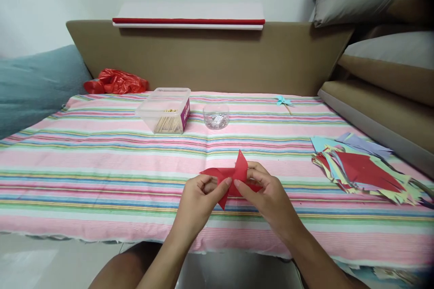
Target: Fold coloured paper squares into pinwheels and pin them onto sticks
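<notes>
A red paper pinwheel is held between both my hands above the striped cloth, its pointed blades sticking out at the top, left, bottom and right. My left hand grips it from the left, thumb pressed near the centre. From the right, my right hand pinches it, with its thumb near the centre too and the fingers behind the paper. The fingertips behind the paper are partly hidden.
Beyond my hands stand a clear plastic box of thin wooden sticks and a round clear container of small items. A blue pinwheel lies at the back right. Cut coloured paper is piled on the right; a red plastic bag sits back left.
</notes>
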Demonstrator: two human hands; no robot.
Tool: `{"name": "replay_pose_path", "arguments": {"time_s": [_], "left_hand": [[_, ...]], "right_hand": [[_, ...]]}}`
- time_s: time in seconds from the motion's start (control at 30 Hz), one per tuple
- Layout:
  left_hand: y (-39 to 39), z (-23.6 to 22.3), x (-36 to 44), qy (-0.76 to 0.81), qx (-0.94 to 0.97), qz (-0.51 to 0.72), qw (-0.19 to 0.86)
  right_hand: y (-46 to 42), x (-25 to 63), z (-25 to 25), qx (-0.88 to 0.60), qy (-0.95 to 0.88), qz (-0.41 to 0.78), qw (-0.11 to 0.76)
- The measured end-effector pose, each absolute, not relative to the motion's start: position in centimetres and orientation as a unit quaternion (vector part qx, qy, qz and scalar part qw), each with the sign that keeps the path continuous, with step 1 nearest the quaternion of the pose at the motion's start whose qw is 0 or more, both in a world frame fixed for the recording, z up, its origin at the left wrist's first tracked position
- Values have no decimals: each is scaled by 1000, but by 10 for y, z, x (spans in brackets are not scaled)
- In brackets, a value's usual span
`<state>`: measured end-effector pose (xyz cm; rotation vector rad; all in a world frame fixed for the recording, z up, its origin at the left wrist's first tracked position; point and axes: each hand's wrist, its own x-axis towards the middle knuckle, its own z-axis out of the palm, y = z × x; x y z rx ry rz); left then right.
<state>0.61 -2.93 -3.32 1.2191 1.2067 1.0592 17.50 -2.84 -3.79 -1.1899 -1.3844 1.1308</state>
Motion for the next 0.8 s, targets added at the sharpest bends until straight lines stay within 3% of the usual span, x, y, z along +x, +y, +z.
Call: {"name": "replay_pose_path", "arguments": {"time_s": [0.23, 0.4, 0.53, 0.8], "left_hand": [[-21, -9, -1, 495, 516, 485, 504], [4, 44, -19, 440, 421, 639, 470], [27, 57, -46, 391, 356, 715, 457], [46, 16, -98, 548, 356, 648, 391]], "right_hand": [[-14, 160, -23, -471, -587, 408, 516], [4, 162, 9, -444, -525, 426, 588], [41, 179, 17, -517, -612, 339, 492], [177, 150, 17, -538, -774, 192, 272]]}}
